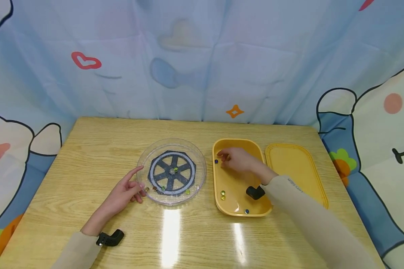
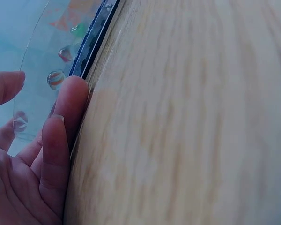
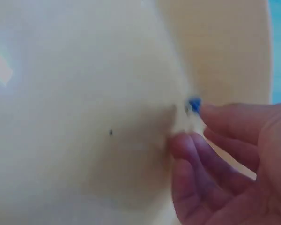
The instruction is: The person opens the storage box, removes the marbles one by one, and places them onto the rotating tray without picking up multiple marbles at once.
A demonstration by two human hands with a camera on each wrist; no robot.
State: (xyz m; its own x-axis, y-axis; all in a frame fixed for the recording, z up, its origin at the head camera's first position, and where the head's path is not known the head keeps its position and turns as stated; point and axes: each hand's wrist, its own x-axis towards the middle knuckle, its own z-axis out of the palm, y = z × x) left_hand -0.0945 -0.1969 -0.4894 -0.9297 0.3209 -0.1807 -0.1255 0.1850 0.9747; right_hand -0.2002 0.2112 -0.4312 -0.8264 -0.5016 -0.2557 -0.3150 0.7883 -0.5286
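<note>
A clear round dish (image 1: pixel 202 183), with several marbles inside and a dark six-spoked wheel shape showing through it, stands on the table. My left hand (image 1: pixel 122 196) rests at its left side, index finger extended to the rim, the other fingers loosely bent. Striped marbles (image 2: pixel 56 79) show through the dish wall by those fingertips. Inside the yellow tray (image 1: pixel 217 203), my right hand (image 1: pixel 239 160) reaches toward the far left corner. A blue marble (image 3: pixel 194 105) lies right at the thumb tip, with a gap between thumb and fingers.
Two yellow-green marbles (image 1: pixel 223 195) and another blue marble (image 1: pixel 247 211) lie in the near part of the tray. A flat yellow lid (image 1: pixel 293 164) lies to the tray's right. Behind the wooden table (image 1: pixel 202 239) hangs a printed curtain (image 1: pixel 202 74).
</note>
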